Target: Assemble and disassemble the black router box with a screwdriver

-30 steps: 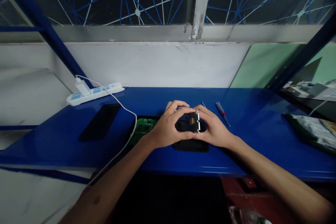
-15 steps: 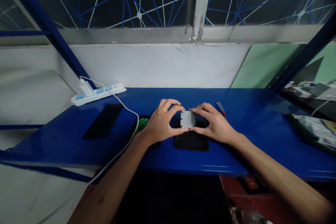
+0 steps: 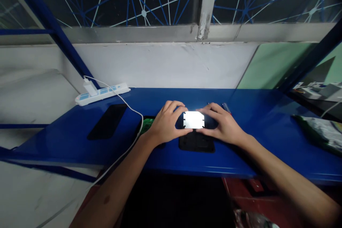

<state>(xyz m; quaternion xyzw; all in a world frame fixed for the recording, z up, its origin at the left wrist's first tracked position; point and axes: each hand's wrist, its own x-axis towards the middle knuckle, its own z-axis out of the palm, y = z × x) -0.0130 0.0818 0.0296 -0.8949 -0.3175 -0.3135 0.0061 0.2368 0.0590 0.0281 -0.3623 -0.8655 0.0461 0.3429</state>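
My left hand (image 3: 166, 124) and my right hand (image 3: 223, 127) both pinch a small rectangular metal plate (image 3: 193, 119) between fingertips and thumbs. The plate faces up and glares bright white; its edges carry small notches. It hovers just above a black rectangular part (image 3: 197, 144) lying on the blue bench (image 3: 248, 156). A green circuit board (image 3: 145, 125) peeks out left of my left wrist. A red-handled screwdriver (image 3: 226, 107) lies behind my right hand, mostly hidden.
A white power strip (image 3: 103, 93) with a plugged charger sits at the back left; its white cable (image 3: 127, 149) runs down past my left forearm. A black phone (image 3: 107, 121) lies left. A plastic bag (image 3: 320, 132) lies at the right. White wall behind.
The plate was turned from showing its dark side edge-on to lying flat, face up, and now reflects bright light. Both hands stayed in place above the black part.
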